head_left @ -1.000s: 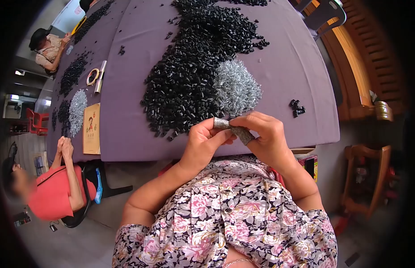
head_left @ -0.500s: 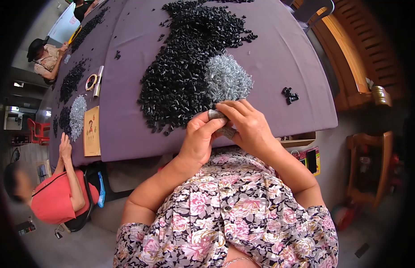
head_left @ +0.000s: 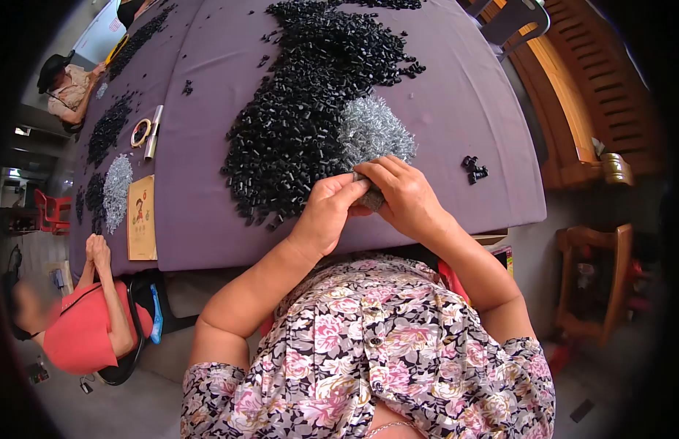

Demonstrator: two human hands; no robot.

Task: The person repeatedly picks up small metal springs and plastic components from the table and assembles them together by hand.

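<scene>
My left hand (head_left: 330, 212) and my right hand (head_left: 404, 194) meet at the table's near edge, fingers closed. Grey finger covers (head_left: 371, 197) show on fingers of both hands. Whatever small part is pinched between the fingertips is hidden. Just beyond my hands lies a heap of small clear-silver pieces (head_left: 374, 130). It touches a large pile of black tubular pieces (head_left: 288, 139) on its left. Both rest on the purple tablecloth (head_left: 200, 197).
A few black pieces (head_left: 473, 170) lie at the right. Left are a booklet (head_left: 142, 219), a tape roll (head_left: 140, 132), a silver tube (head_left: 154, 132) and another clear heap (head_left: 118, 192). A person in red (head_left: 87, 325) sits at the left; another person (head_left: 69, 91) sits farther back.
My hands have drawn closer together, and the grey-covered fingers are more hidden between them. The view has shifted slightly.
</scene>
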